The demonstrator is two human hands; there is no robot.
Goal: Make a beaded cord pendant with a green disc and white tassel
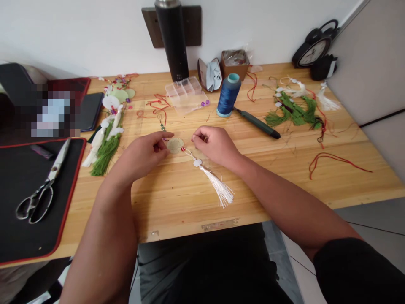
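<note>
A pale green disc-shaped pendant (175, 145) lies on the table, with a small red bead on its right side. From there a cord runs to a white carved bead (197, 163) and a white tassel (218, 187). My left hand (144, 154) grips the pendant's left edge, thumb beside it and index finger along its far side. Small green beads (162, 126) on a thin loop show beyond that hand. Just right of the pendant, my right hand (217, 143) is closed in a pinch. What its fingertips hold, if anything, is too small to make out.
Beyond my hands stand a blue thread spool (229, 95), a dark green pen-like tool (257, 123), a clear compartment box (186, 95) and a black flask (173, 42). Finished tassels (107, 147) lie left, green tassels (294, 109) right. Scissors (47, 183) rest on a black mat (38, 236).
</note>
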